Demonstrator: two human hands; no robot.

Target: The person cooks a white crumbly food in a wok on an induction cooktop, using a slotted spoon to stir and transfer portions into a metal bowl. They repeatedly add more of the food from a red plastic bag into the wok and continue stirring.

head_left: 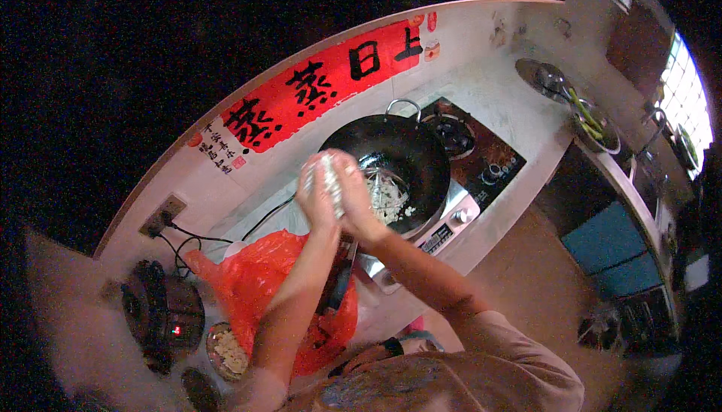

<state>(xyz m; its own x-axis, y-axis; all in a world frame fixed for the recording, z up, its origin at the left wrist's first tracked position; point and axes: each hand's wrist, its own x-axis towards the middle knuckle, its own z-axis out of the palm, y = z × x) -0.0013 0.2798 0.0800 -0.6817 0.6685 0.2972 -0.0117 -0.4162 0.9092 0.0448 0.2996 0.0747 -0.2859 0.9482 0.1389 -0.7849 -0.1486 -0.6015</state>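
My left hand and my right hand are cupped together around a white, crumbly mass, pressed between the palms. Both are raised beside the left rim of a black wok, which stands on a silver induction cooker. Inside the wok lies a round wire rack with white crumbs on and around it. Below my forearms, a red plastic bag is spread on the counter, with a dark, long object partly hidden by my arms on top of it.
A bowl of pale crumbly food and a black electric cooker stand at the lower left. A glass-topped gas stove is behind the wok. Cables run from a wall socket. A bowl of green vegetables stands at the right.
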